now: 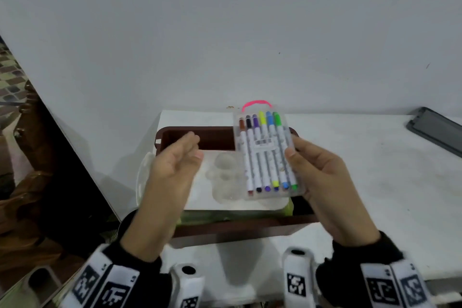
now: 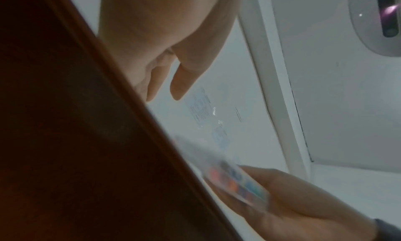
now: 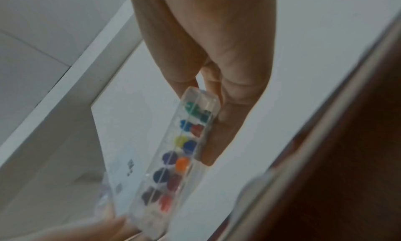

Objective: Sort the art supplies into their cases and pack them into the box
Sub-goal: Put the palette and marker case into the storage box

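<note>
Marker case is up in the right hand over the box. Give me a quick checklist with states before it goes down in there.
1. Right hand grips marker case: ok.
2. Left hand free, fingers relaxed: ok.
3. Case lid latched: cannot tell.
4. Markers lined up inside the case: ok.
5. Case above the brown box: ok.
6. Room in the box: cannot tell; a clear plastic tray already lies inside.

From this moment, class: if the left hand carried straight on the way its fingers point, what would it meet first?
Probably the far wall of the brown box; the left hand points up-right over it, though depth is unclear.
</note>
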